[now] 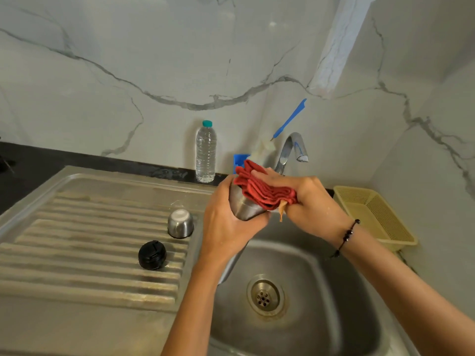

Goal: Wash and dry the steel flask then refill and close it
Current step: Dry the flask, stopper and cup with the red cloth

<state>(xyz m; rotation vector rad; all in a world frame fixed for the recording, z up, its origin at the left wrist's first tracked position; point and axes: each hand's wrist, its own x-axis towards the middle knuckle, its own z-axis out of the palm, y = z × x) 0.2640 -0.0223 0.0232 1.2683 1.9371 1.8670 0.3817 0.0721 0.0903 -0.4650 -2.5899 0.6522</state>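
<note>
Holding the steel flask (243, 206) above the sink (321, 278), the left hand (228, 222) has its fingers curled round the body while the right hand (308, 201) grips a red cloth (259, 188) against it, hiding the flask's upper part. One steel cup (180, 223) and one black stopper (152, 254) stand on the drainboard (77, 227); one capped water bottle (205, 152), clear liquid inside, stands on the worktop (30, 160).

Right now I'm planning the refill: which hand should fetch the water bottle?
The right hand: it grips only the red cloth. The left hand holds the steel flask. Water bottle stands behind.
</note>
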